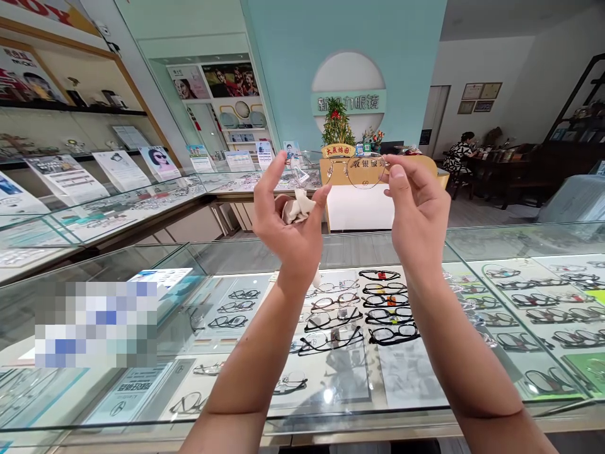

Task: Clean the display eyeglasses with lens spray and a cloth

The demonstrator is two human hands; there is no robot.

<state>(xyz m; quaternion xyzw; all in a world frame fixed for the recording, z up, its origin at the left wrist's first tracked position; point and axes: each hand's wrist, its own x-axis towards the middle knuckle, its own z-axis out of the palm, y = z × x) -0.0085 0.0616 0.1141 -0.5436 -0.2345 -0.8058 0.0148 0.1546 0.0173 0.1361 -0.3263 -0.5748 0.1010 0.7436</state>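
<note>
Thin-rimmed eyeglasses [348, 171] are held up in front of me at about chest height or above, lenses facing the room. My right hand [420, 205] pinches their right end between thumb and fingers. A crumpled pale cloth [299, 208] sits in the palm of my left hand [290, 233], with some fingers curled behind it. The left thumb and index finger stand apart around the left end of the glasses; whether they touch the frame I cannot tell. A small white tag [299, 173] shows by the left side.
Below my arms stands a glass display case [331, 413] with rows of eyeglasses [390, 315] inside. Another glass counter [108, 211] with standing cards runs along the left. Farther off are a white and yellow counter [357, 208] and a seated person [462, 151]. A blurred patch [94, 325] covers the lower left.
</note>
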